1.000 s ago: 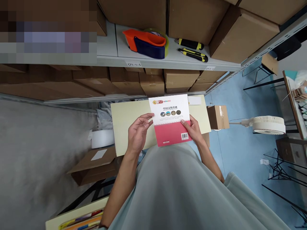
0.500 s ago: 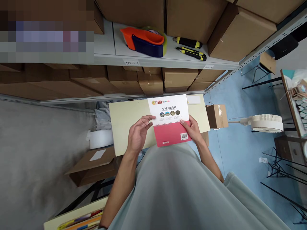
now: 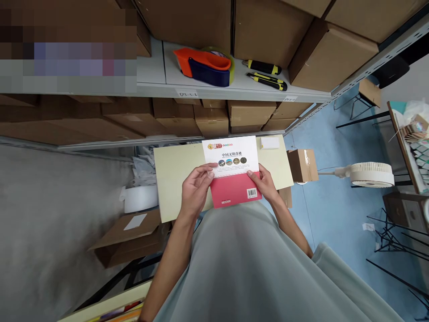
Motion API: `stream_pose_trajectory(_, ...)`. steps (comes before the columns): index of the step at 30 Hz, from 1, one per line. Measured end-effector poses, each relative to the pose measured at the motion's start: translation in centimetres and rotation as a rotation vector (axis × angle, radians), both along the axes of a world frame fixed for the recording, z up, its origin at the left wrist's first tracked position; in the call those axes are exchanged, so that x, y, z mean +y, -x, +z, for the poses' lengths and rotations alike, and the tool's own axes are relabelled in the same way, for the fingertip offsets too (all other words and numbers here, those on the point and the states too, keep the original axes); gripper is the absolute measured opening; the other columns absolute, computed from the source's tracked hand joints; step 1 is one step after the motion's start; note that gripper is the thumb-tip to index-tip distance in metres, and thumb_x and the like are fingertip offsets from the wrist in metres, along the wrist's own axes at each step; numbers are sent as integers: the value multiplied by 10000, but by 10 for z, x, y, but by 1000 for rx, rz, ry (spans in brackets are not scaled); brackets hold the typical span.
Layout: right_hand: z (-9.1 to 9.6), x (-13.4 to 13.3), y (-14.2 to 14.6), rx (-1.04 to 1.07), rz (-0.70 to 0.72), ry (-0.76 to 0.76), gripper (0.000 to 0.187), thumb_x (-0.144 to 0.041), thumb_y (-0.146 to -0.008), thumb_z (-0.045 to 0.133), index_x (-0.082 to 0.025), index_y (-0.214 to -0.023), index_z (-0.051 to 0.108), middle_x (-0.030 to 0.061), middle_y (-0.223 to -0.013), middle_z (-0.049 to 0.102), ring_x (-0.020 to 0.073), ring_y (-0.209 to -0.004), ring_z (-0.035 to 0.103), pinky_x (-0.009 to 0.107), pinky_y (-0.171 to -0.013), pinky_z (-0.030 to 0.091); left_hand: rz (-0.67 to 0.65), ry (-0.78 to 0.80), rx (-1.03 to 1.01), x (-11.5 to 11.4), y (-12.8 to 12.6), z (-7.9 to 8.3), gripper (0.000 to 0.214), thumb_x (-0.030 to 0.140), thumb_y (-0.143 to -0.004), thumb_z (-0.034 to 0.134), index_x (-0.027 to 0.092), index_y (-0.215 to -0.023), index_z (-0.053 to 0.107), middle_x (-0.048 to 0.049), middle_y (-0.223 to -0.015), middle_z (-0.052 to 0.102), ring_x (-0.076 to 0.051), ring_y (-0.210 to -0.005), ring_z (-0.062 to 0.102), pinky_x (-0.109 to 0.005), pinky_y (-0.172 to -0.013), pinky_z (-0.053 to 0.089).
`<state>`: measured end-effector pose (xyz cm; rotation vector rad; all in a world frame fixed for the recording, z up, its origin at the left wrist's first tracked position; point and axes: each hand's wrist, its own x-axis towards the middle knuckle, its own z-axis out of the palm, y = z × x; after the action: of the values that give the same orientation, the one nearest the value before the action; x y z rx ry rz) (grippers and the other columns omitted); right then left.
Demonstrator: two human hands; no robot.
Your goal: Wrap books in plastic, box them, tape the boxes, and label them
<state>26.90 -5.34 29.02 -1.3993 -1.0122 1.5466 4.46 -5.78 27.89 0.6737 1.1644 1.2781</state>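
Note:
A thin book [image 3: 234,190] with a white top, a pink lower part and a barcode lies between my two hands, above a pale yellow board or tabletop [image 3: 174,183]. My right hand [image 3: 265,184] grips its right edge, thumb on the cover and fingers behind. At the opposite edge is my left hand [image 3: 197,188], fingers bent together, with the thumb and index fingertips over the cover's margin. A small white box or pad [image 3: 270,142] rests on the yellow surface, beyond the book's upper right corner.
Cardboard boxes [image 3: 248,114] fill the shelf ahead. On its upper level lie an orange and blue tape dispenser [image 3: 204,67] and two utility knives [image 3: 264,67]. An open carton [image 3: 130,237] stands at left, a white fan [image 3: 372,174] at right.
The book has shifted slightly left in view, and my left fingertips reach further over its edge. My right hand keeps its grip. The view has tilted up slightly.

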Motion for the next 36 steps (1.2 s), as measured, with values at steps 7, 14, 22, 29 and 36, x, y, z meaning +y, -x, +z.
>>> stream_pose_trajectory(7,1,1,8,34,74,-23,568,-672,-923,727,-258,-1311,701,67,-1257,787,309,-1160,741,459,-1002,626,1,198,25,2,-2,-7,742,504,-652,996,263,-1284,688,-152,-1441,703,-393,-1370,646,-492,-1052,604)
stream_pose_trajectory(14,-9,6,19,-337,76,-296,753,-577,-961,736,-325,-1623,480,102,-1602,538,314,-1492,530,509,-1252,461,-5,264,68,3,-8,-11,711,415,-626,1018,215,-1244,729,-140,-1308,788,-349,-1153,765,-483,-979,638)
stream_pose_trajectory(22,-14,3,28,-380,105,-446,202,-445,-944,818,-282,-1058,852,85,-1521,488,277,-1445,564,398,-1256,476,5,240,112,6,-11,-12,781,343,-581,1049,225,-1264,689,-138,-1349,766,-357,-1211,744,-515,-1040,614)
stream_pose_trajectory(29,-21,4,24,-402,86,-416,171,-406,-896,876,-284,-1017,869,76,-1554,464,281,-1464,543,394,-1253,486,-14,250,132,9,-15,-14,802,332,-565,1056,226,-1263,675,-141,-1330,767,-361,-1224,737,-521,-1047,610)
stream_pose_trajectory(36,-19,5,21,-425,82,-349,156,-397,-871,903,-307,-995,875,44,-1571,484,280,-1474,535,404,-1259,483,-58,275,163,13,-20,-9,832,397,-566,1050,217,-1279,661,-155,-1351,757,-375,-1238,728,-543,-1060,601)
